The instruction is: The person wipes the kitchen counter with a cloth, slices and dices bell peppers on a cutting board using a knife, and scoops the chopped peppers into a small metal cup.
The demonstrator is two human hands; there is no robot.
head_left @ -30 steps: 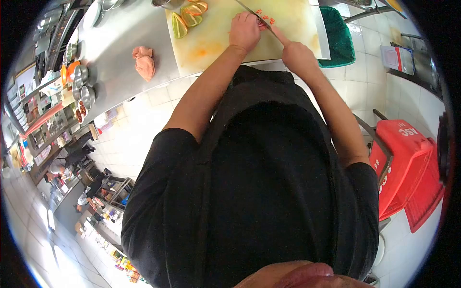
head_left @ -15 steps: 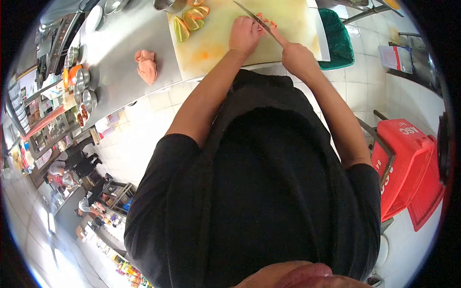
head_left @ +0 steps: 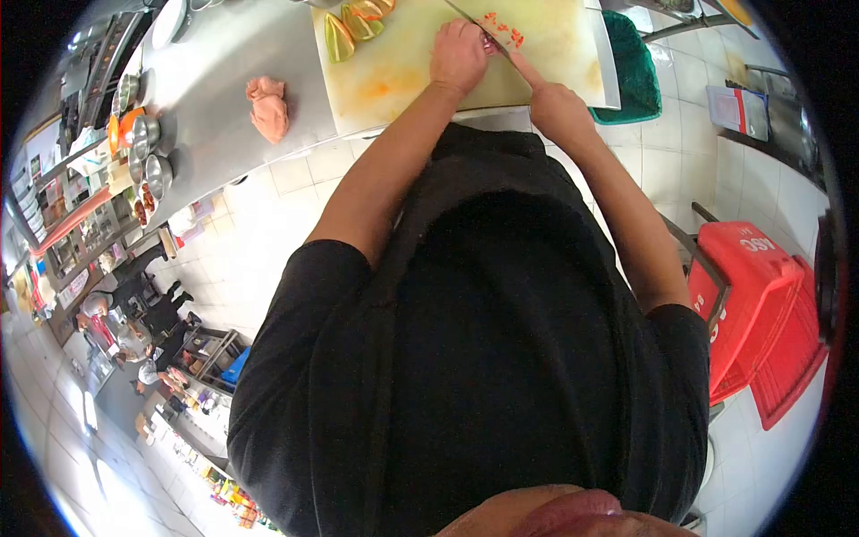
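My right hand (head_left: 561, 109) grips a kitchen knife (head_left: 477, 22), one finger stretched along it, the blade pointing away to the upper left. Close against the blade's left side, my left hand (head_left: 458, 58) has its fingers curled down on a small reddish-purple piece of food (head_left: 489, 44), mostly hidden by fingers and knife. Diced red bits (head_left: 515, 38) lie just right of the blade. All of this is on a pale cutting board (head_left: 420, 98) with orange stains. Several green-skinned wedges (head_left: 338, 38) with orange flesh rest at the board's upper left.
A crumpled pink cloth (head_left: 267, 109) lies on the steel counter (head_left: 215, 85) left of the board. Metal bowls (head_left: 157, 176) line the counter's far left. A green bin (head_left: 633, 76) stands right of the board, red crates (head_left: 747, 309) lower right. Other people (head_left: 148, 313) are far left.
The board and counter have shifted slightly upward in view. More diced red bits show to the right of the blade, spread farther apart. Both hands stay close to the same place on the board.
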